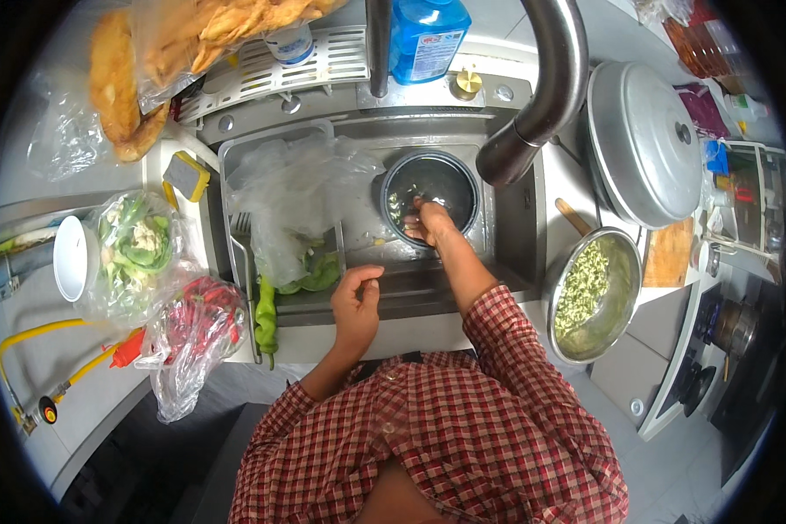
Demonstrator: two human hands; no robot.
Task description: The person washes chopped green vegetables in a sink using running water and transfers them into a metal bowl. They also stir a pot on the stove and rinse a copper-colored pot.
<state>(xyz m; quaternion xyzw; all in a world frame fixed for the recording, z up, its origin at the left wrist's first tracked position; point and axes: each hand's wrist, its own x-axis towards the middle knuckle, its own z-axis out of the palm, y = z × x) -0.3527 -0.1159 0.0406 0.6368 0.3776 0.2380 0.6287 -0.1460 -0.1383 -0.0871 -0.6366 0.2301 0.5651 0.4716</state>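
Note:
My right hand [430, 220] reaches down into a round dark bowl [474, 203] standing in the sink. Its fingers are drawn together inside the bowl; what they hold, if anything, is hidden. Small pale-green chopped bits [396, 208] cling to the bowl's left wall. Over the sink's front edge, my left hand [356, 306] is held loosely curled, with nothing visible in it. To the right, a metal bowl [620, 301] holds a heap of chopped pale-green vegetable [582, 284], with a wooden handle [573, 217] at its far rim.
A dark faucet [533, 122] arches over the sink [520, 231]. Left in the sink lie a clear plastic bag [279, 196] and green peppers [319, 272]. Bagged vegetables [135, 240] and red chillies [201, 319] sit farther left. A large lidded pot [642, 144] stands at right.

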